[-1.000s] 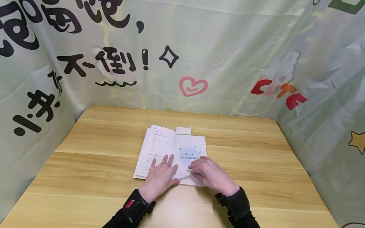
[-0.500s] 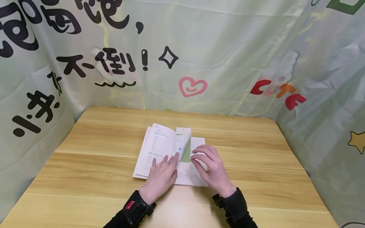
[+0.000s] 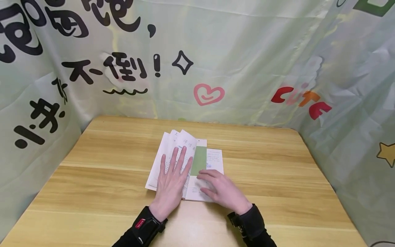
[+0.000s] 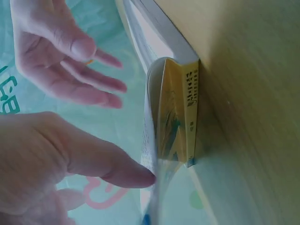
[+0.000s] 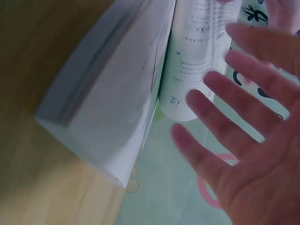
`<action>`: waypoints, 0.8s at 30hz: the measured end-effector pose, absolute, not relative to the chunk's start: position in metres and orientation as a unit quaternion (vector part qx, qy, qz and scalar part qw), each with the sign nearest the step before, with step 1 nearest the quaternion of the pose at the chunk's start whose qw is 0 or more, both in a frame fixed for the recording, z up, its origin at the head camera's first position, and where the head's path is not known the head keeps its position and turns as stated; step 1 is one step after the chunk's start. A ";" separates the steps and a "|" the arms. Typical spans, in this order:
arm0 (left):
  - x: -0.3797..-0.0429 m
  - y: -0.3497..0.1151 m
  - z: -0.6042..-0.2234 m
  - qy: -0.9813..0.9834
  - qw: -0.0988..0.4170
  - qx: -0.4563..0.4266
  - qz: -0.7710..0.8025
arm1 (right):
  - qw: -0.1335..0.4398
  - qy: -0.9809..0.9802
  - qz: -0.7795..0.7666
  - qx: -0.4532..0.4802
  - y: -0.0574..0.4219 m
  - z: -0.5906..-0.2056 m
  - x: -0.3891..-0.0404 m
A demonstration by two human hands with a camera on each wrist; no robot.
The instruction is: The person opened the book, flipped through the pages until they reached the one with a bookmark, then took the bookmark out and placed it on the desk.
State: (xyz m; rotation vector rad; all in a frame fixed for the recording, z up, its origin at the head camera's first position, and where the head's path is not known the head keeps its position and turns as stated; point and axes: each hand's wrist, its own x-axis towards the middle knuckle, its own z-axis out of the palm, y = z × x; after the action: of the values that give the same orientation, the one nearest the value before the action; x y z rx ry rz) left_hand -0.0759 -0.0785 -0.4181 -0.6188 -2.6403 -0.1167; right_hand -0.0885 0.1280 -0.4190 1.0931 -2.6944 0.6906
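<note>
An open book [image 3: 202, 193] lies on the table. My left hand [image 3: 172, 183] is spread flat over the turned pages [image 3: 189, 141] on its left side, fingers straight. In the left wrist view the thumb [image 4: 126, 171] touches a curved page, beside the yellow spine [image 4: 191, 108]. A green-and-white strip [image 3: 199, 161] lies along the inner part of the right page, its white end sticking out past the top edge. My right hand [image 3: 223, 188] hovers over the lower right page with fingers loosely bent, holding nothing; in the right wrist view its fingers [image 5: 239, 103] are spread apart.
The wooden table [image 3: 277, 185] extends around the book on all sides. A pale fabric backdrop [image 3: 247, 51] with printed lettering and a pink heart hangs behind the table and along both sides. A dark cable [image 3: 382, 243] shows at the lower right corner.
The page with the blue circle has been turned over to the left, uncovering the green-and-white strip. My left hand now lies on the turned pages; the right hand has come back down over the right page.
</note>
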 end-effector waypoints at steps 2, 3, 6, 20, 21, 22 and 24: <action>-0.076 -0.080 -0.421 -0.950 0.203 -0.236 -0.033 | 0.046 -0.902 0.223 0.366 0.128 -0.421 -0.087; -0.076 -0.080 -0.422 -0.949 0.196 -0.243 -0.030 | 0.037 -0.904 0.221 0.365 0.128 -0.422 -0.087; -0.075 -0.080 -0.427 -0.953 0.154 -0.261 -0.032 | 0.030 -0.907 0.220 0.358 0.128 -0.426 -0.089; -0.070 -0.076 -0.428 -0.980 0.003 -0.173 -0.097 | 0.017 -0.903 0.380 0.199 0.125 -0.431 -0.102; -0.070 -0.075 -0.428 -0.980 -0.001 -0.171 -0.098 | 0.006 -0.898 0.398 0.185 0.125 -0.431 -0.104; -0.070 -0.075 -0.428 -0.980 -0.004 -0.170 -0.098 | -0.007 -0.892 0.419 0.171 0.124 -0.430 -0.106; -0.069 -0.073 -0.428 -0.980 -0.005 -0.169 -0.101 | -0.029 -0.876 0.460 0.140 0.122 -0.429 -0.111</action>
State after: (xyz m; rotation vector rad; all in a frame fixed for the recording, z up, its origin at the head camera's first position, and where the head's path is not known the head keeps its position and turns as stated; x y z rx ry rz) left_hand -0.0695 -0.0734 -0.4284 -0.5323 -3.0902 -0.3185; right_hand -0.1105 0.1224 -0.4295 0.4484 -2.8054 1.4716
